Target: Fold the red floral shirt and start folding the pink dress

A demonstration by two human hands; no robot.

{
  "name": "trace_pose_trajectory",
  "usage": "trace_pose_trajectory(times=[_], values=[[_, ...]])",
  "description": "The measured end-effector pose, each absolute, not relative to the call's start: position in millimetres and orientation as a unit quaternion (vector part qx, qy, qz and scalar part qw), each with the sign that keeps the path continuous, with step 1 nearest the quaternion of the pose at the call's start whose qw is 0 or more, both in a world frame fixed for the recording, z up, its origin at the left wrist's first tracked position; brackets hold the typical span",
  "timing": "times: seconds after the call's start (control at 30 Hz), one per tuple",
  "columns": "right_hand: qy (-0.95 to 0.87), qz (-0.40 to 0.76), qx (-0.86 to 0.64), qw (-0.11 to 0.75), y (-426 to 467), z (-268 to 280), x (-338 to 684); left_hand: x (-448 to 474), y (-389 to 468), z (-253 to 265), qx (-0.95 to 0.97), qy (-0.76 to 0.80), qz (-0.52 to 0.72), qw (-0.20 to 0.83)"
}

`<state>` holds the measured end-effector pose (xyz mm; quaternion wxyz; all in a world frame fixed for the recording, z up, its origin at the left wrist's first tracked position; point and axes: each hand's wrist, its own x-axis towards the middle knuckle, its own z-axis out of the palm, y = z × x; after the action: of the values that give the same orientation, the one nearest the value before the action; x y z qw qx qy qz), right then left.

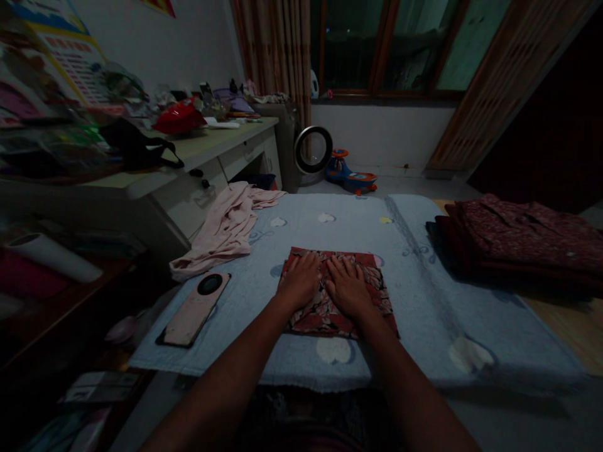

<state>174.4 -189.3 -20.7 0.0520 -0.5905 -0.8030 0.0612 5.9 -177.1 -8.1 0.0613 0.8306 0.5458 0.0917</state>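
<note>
A folded red garment with a dark and pale floral print (336, 319) lies flat in front of me on a light blue cloth (358, 220). My left hand (301, 281) presses on its left half, palm down with the fingers stretched forward. On the right half rests my right hand (348, 285), also flat, fingers slightly spread. Neither hand grips the fabric. The part of the garment under my palms is hidden.
Left of the garment lies a phone (195, 311), with a crumpled pink cloth (226, 226) beyond it. Folded dark red clothes (522, 242) are stacked at the right. A cluttered desk (245, 135) stands back left, near a washing machine with its round door (313, 129) ajar.
</note>
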Motion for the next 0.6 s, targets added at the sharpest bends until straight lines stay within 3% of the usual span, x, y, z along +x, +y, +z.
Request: trace_pose_trajectory(times=[0.43,0.6], values=[[-0.806,0.063,-0.587,0.050,-189.4,-19.2,173.9,5.7,-168.9,-23.7,0.774,0.629,0.021,0.069],[-0.801,0.077,-0.592,0.049,-189.5,-18.4,174.0,10.7,-156.4,-7.9,0.778,0.623,0.077,0.010]])
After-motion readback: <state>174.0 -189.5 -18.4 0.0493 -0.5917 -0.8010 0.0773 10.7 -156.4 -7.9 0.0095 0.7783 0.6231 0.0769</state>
